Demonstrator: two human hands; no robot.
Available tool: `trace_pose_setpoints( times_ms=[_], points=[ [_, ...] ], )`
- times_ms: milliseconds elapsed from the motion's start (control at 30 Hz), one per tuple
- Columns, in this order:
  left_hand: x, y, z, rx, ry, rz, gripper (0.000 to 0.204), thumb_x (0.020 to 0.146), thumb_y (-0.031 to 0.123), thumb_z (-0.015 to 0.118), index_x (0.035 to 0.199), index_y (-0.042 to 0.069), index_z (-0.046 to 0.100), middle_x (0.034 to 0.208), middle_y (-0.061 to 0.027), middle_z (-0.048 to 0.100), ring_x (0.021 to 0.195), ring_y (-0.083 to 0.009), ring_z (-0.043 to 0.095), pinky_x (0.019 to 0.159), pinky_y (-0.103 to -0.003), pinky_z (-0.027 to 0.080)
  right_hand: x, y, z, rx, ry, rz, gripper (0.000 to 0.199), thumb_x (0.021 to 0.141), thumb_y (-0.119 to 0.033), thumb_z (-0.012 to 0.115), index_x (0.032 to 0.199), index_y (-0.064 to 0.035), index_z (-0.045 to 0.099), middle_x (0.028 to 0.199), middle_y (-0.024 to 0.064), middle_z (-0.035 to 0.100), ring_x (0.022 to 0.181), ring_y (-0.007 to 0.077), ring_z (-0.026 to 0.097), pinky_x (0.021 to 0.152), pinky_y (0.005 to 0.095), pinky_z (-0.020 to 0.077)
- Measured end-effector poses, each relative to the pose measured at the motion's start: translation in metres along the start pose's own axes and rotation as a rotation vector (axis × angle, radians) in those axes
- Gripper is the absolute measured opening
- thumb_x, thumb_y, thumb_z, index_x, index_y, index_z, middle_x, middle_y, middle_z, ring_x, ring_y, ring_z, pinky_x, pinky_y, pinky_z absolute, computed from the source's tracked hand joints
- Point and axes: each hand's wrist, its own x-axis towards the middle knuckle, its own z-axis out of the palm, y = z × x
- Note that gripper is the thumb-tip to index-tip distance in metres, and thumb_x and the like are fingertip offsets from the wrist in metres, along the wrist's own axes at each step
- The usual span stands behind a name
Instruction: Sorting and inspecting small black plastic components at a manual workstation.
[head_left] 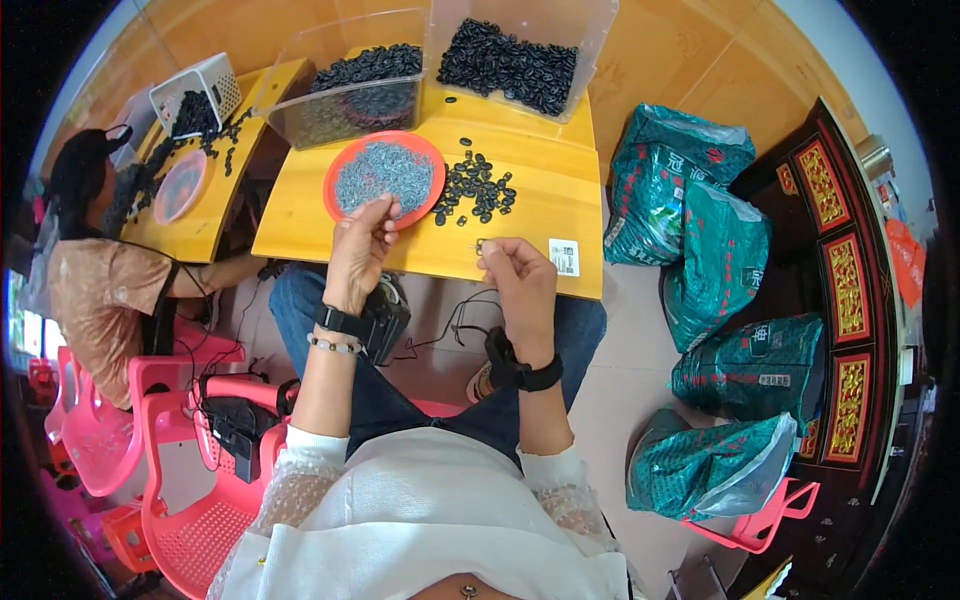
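My left hand [358,245] is over the near edge of a round red plate [331,184], fingers pinched together; what is between them is too small to make out. Small thin silvery metal pieces [385,172] heap up in the plate. To the right, my right hand [522,278] pinches a small dark oval piece [480,244] between thumb and fingertips, just above the table's near edge. Between plate and right hand, several loose black oval plastic pieces [483,188] lie scattered on the yellow wooden table [300,225].
Two clear bins, one left [290,125] and one right [590,60], hold black pieces at the table's back. A white label [564,257] lies near the right corner. Green sacks [650,195] stand right. Another person [110,270] sits left beside pink chairs [205,500].
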Motion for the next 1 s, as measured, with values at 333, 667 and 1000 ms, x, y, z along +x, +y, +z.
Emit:
trace_pose_setpoints(
  times_ms=[333,667,1000],
  points=[
    [-0.012,-0.013,0.016,-0.014,-0.084,-0.019,0.015,0.086,0.009,0.06,0.097,0.001,0.061,0.081,-0.0028,0.065,0.061,-0.0039,0.054,0.055,-0.016,0.045,0.047,0.037,-0.001,-0.5,0.007,-0.157,0.022,0.08,-0.016,0.063,0.081,0.0054,0.064,0.068,0.0092,0.065,0.06,0.0112,0.06,0.057,0.0244,0.0462],
    [-0.031,-0.038,0.03,-0.006,-0.173,-0.128,0.015,0.088,0.015,0.06,0.095,0.002,0.063,0.079,0.0004,0.064,0.06,-0.0019,0.052,0.054,-0.014,0.044,0.048,0.062,-0.024,-1.076,0.131,-0.199,0.016,0.075,-0.017,0.061,0.07,-0.0034,0.065,0.067,0.0135,0.064,0.063,0.0273,0.064,0.058,0.0359,0.0499],
    [-0.037,-0.051,0.033,0.058,-0.166,-0.172,0.02,0.088,0.021,0.06,0.094,0.002,0.064,0.078,0.0015,0.062,0.06,-0.0016,0.05,0.054,-0.014,0.043,0.049,0.071,-0.028,-1.075,0.261,-0.183,0.013,0.075,-0.017,0.06,0.076,-0.0046,0.064,0.07,0.0144,0.065,0.068,0.0304,0.064,0.06,0.0397,0.0501]
  ],
)
